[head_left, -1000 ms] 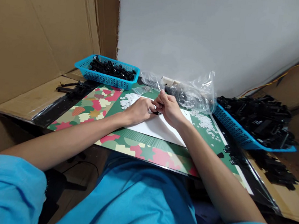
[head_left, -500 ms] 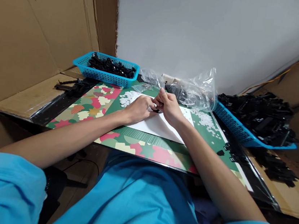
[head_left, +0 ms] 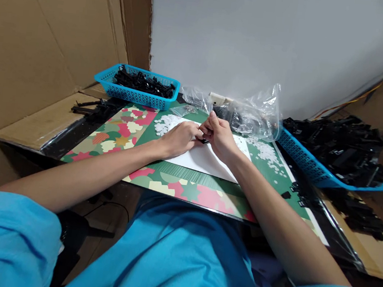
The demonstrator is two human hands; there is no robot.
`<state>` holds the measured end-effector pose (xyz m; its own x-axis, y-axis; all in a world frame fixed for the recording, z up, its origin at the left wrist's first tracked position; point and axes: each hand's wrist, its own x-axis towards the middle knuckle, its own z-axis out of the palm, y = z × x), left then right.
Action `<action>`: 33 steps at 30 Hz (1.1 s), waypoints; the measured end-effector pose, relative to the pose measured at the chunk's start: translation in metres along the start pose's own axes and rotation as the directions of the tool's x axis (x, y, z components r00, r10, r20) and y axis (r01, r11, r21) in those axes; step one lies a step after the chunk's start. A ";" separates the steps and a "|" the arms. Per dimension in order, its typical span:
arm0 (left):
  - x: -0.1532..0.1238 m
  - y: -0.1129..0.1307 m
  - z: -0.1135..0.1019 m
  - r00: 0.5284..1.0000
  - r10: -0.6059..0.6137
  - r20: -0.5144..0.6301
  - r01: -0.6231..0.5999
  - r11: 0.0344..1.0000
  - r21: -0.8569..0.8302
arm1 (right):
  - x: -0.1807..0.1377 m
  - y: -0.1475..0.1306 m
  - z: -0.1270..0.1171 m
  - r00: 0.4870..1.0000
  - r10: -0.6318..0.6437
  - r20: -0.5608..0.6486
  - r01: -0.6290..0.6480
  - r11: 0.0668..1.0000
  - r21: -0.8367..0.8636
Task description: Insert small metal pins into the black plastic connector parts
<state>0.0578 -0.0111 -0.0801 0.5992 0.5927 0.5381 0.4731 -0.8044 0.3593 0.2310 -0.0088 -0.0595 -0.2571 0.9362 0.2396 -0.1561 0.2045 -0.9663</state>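
Note:
My left hand (head_left: 180, 138) and my right hand (head_left: 219, 137) meet over a white sheet (head_left: 206, 160) on the table. Both have their fingers curled and pinch a small black plastic part (head_left: 205, 141) between them. Small white discs (head_left: 164, 124) lie scattered left of the hands, and more white discs (head_left: 266, 155) lie to the right. The fingertips hide most of the black part.
A blue basket (head_left: 133, 94) of black parts stands at the back left, a larger blue basket (head_left: 309, 166) heaped with black parts at the right. Clear plastic bags (head_left: 253, 114) lie behind the hands. Loose black parts (head_left: 353, 214) sit on cardboard at right. A patterned mat (head_left: 185, 190) covers the table.
The hands stay together on the small black part, with only slight finger movement. The view has shifted a little.

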 end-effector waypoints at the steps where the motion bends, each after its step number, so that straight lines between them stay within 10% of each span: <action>1: 0.000 0.001 0.000 1.000 0.000 0.002 0.000 1.000 0.020 | 0.000 0.000 0.000 1.000 0.001 -0.006 -0.001 1.000 -0.003; 33: 0.001 0.002 0.003 0.994 -0.090 -0.068 0.083 0.992 -0.095 | 0.000 0.013 0.004 0.978 -0.202 -0.044 0.193 0.969 -0.157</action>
<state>0.0610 -0.0120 -0.0812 0.5093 0.6586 0.5540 0.4574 -0.7524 0.4740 0.2254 -0.0071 -0.0716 -0.1777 0.8875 0.4252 -0.0513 0.4231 -0.9046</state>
